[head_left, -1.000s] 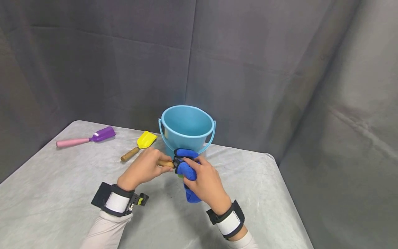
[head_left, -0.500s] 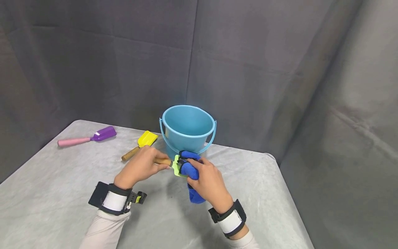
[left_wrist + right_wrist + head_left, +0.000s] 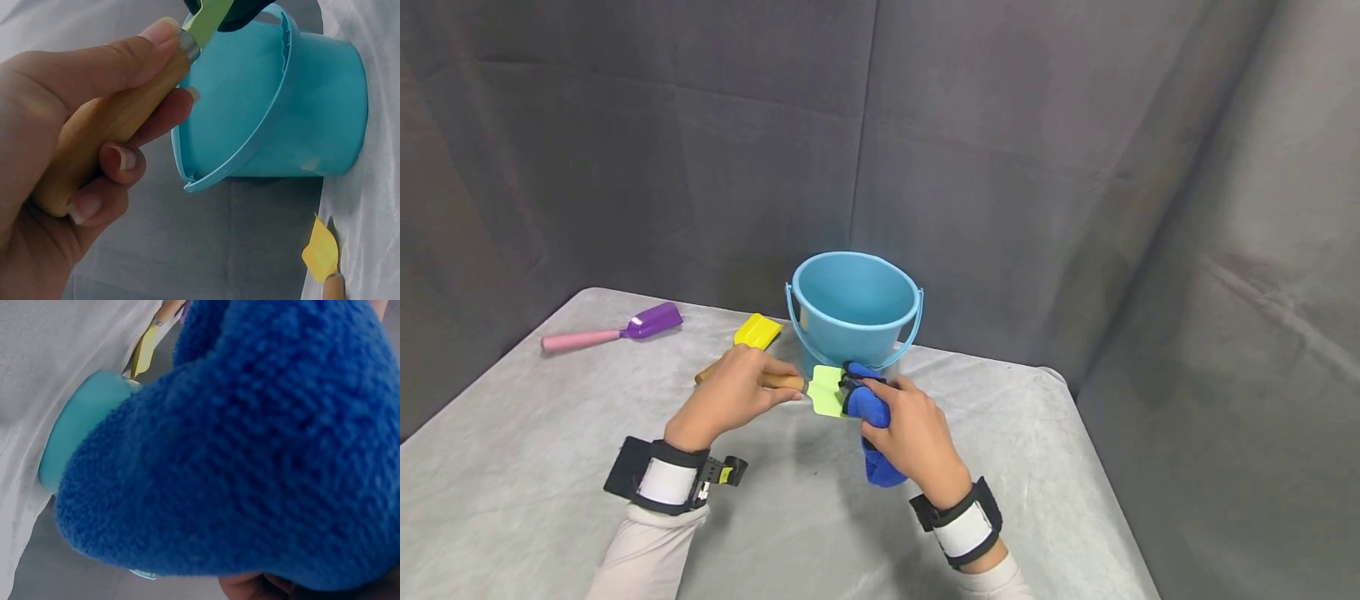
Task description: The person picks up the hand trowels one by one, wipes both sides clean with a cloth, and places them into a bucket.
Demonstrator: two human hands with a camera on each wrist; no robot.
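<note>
I see my left hand [image 3: 730, 398] gripping the green trowel [image 3: 826, 392] by its handle, while my right hand [image 3: 910, 433] presses the blue cloth [image 3: 871, 410] on its blade, near the table's [image 3: 535, 450] far edge.

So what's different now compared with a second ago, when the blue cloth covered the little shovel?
The right hand has slid the blue cloth toward the tip of the green shovel, baring most of its blade, which was wrapped before. The left hand still grips the wooden handle. The bucket, yellow shovel and purple shovel lie as they did.
</note>
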